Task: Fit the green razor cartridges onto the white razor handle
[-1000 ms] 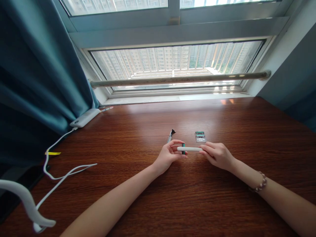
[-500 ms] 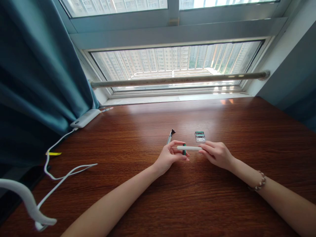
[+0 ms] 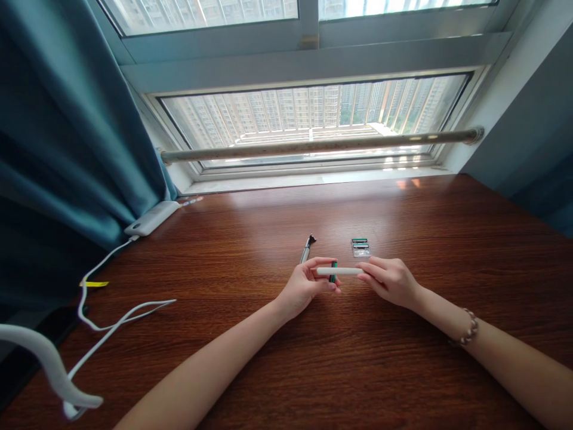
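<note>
My left hand (image 3: 305,288) is closed on a small black-and-green razor cartridge (image 3: 333,272), pinched upright by its two ends between thumb and fingers. My right hand (image 3: 388,280) grips the right end of a slim white pen-like stick (image 3: 339,271). The stick lies level across the cartridge, its free tip reaching toward my left palm; whether the two touch I cannot tell. Just beyond my left hand is a silver-and-black razor handle (image 3: 307,248) on the table. A clear tray with razor cartridges (image 3: 360,246) rests beyond my right fingers.
The brown wooden table (image 3: 250,370) runs back to the window sill. At the left are a white power strip (image 3: 152,218), a looped white cable (image 3: 120,322), a yellow strip (image 3: 95,284) and a curved white stand (image 3: 49,364). A blue curtain (image 3: 80,119) hangs beside them.
The view has shifted slightly. Both hands keep their grips, and the white stick has moved very slightly down relative to the cartridge.
</note>
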`<control>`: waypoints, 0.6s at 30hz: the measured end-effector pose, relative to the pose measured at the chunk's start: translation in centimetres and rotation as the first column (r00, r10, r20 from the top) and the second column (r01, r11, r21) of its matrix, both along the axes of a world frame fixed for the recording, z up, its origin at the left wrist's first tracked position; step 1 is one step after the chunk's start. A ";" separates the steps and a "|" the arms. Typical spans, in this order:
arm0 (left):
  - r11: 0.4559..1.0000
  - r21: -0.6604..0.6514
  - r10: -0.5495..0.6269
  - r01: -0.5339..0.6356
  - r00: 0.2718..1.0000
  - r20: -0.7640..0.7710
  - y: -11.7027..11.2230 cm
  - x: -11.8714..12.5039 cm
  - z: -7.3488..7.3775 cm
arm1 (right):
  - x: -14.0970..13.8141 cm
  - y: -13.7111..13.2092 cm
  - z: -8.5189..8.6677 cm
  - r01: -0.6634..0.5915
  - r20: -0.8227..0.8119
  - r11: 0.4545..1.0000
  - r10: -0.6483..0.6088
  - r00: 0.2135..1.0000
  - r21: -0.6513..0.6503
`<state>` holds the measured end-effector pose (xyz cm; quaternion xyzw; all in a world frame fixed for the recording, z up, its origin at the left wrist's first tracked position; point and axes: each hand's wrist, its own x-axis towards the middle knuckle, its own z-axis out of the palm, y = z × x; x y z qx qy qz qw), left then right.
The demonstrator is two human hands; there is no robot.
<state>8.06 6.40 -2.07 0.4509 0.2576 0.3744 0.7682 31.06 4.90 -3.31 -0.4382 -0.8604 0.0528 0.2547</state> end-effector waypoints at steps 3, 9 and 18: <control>1.000 0.003 0.003 -0.003 1.000 0.004 0.0 0.0 -0.1 | 0.3 0.2 0.0 0.032 -0.040 0.999 -0.031 0.999 0.026; 0.999 -0.018 0.048 -0.048 0.999 0.003 0.2 -0.2 -0.2 | 1.6 0.9 -0.3 0.077 0.015 0.989 -0.080 0.997 0.128; 1.000 -0.018 -0.020 0.019 0.996 -0.081 -0.1 0.2 -0.2 | -1.3 -1.1 0.5 -0.146 0.103 0.934 0.118 0.988 0.326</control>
